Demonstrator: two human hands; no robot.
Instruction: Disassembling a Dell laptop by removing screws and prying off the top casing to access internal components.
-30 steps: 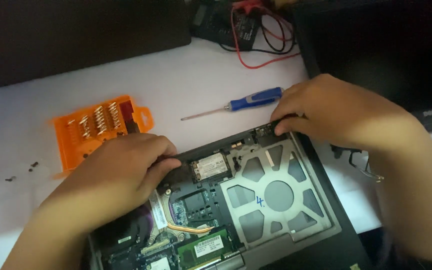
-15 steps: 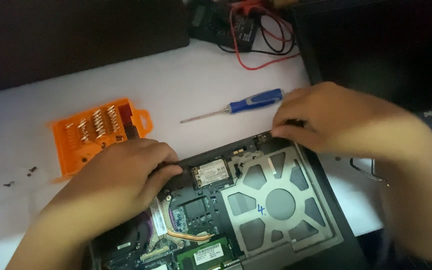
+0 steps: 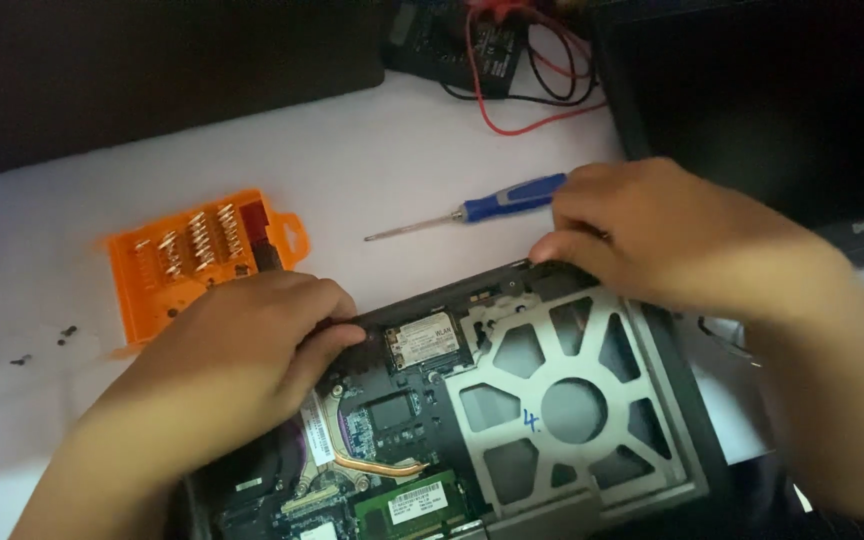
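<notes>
Gripping the laptop's point(image 3: 512, 400) far edge, left hand point(image 3: 242, 350) at nine o'clock and right hand point(image 3: 652, 235) at one both grasped it; the edge ran nine-to-two, screwdriver point(image 3: 482, 210) nearest the right.

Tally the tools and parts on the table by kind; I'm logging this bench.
Opened laptop chassis: 1
Blue-handled screwdriver: 1
Orange screwdriver bit case: 1
Loose screws: about 4, too small to be sure
Hands, left and right, both on the chassis edge: 2
Total: about 9
</notes>
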